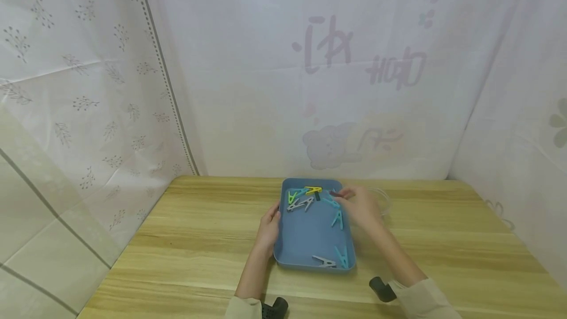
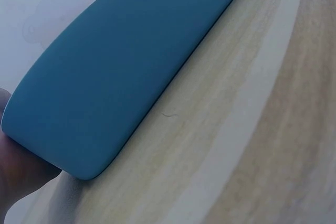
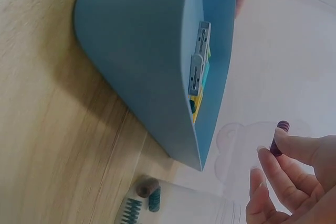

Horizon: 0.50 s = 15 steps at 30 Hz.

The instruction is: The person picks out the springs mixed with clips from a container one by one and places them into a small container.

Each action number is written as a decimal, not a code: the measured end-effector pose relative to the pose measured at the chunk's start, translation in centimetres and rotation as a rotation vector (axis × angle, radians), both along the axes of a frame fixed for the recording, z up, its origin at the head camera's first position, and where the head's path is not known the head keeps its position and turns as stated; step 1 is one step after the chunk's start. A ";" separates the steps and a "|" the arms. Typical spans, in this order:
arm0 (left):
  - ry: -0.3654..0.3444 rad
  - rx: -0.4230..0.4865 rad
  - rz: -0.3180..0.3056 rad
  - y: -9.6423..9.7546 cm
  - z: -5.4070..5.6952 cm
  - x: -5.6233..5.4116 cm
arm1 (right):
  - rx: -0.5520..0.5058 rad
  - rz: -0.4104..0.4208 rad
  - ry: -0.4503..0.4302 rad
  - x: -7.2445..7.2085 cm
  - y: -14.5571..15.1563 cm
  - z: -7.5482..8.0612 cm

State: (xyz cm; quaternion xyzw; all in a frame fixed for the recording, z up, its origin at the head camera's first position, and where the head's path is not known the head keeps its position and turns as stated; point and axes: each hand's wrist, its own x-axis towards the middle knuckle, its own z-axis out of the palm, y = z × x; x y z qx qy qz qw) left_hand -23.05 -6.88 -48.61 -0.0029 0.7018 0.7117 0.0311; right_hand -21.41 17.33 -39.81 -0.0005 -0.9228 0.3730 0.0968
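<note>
A blue tray point(image 1: 310, 240) holds several clothespins in teal, grey, yellow and green, plus a small dark piece point(image 1: 317, 196) near the far end. My left hand point(image 1: 268, 228) grips the tray's left side, thumb at the rim. In the left wrist view, that hand point(image 2: 21, 169) shows at the left, against the tray's outer wall point(image 2: 121, 56). Over the far right corner, my right hand point(image 1: 361, 207) pinches a dark reddish ridged cylinder point(image 3: 280, 138) between thumb and fingers. It is raised above the rim in the right wrist view, its other fingers loosely bent.
A clear container point(image 3: 184, 200) lies beside the tray's right side, behind my right hand in the head view. Ridged dark green pieces point(image 3: 131, 211) and a brown one point(image 3: 147, 186) show in it. A patterned curtain point(image 1: 248, 112) borders the wooden table point(image 1: 190, 240).
</note>
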 end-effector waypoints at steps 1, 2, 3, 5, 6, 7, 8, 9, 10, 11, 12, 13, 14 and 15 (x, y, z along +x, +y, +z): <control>-0.002 0.000 0.000 0.0 0.0 0.0 | 0.001 -0.005 -0.005 0.1 0.1 0.0; -0.004 -0.004 0.001 0.0 0.0 0.0 | 0.001 -0.009 -0.007 0.2 0.2 0.0; -0.006 -0.006 0.001 0.0 0.0 -0.1 | 0.007 -0.012 -0.007 0.2 0.3 0.0; -0.008 -0.001 0.000 0.0 0.0 -0.1 | 0.019 -0.017 -0.003 0.4 0.5 0.0; -0.008 0.000 0.000 0.0 0.0 -0.1 | 0.026 -0.016 0.003 0.5 0.7 0.0; -0.007 0.001 0.001 0.0 0.0 -0.1 | 0.032 -0.016 0.009 0.5 0.8 0.0; -0.005 0.003 0.000 0.0 -0.1 -0.1 | 0.037 -0.017 0.017 0.5 0.9 -0.1; -0.004 0.006 -0.001 0.0 -0.1 -0.1 | 0.040 -0.018 0.026 0.6 1.0 -0.1; -0.003 0.008 -0.003 0.0 -0.1 -0.1 | 0.040 -0.018 0.033 0.6 1.2 -0.1; -0.002 0.008 -0.004 0.0 -0.1 -0.1 | 0.044 -0.020 0.043 0.6 1.3 -0.2; -0.002 0.007 -0.005 0.0 0.0 -0.1 | 0.048 -0.021 0.052 0.6 1.4 -0.2; -0.002 0.007 -0.007 0.0 0.0 -0.1 | 0.051 -0.024 0.059 0.6 1.6 -0.3; -0.003 0.009 -0.009 0.0 0.0 0.0 | 0.053 -0.026 0.064 0.6 1.7 -0.3; -0.003 0.010 -0.010 0.0 0.0 0.0 | 0.057 -0.028 0.068 0.6 1.8 -0.3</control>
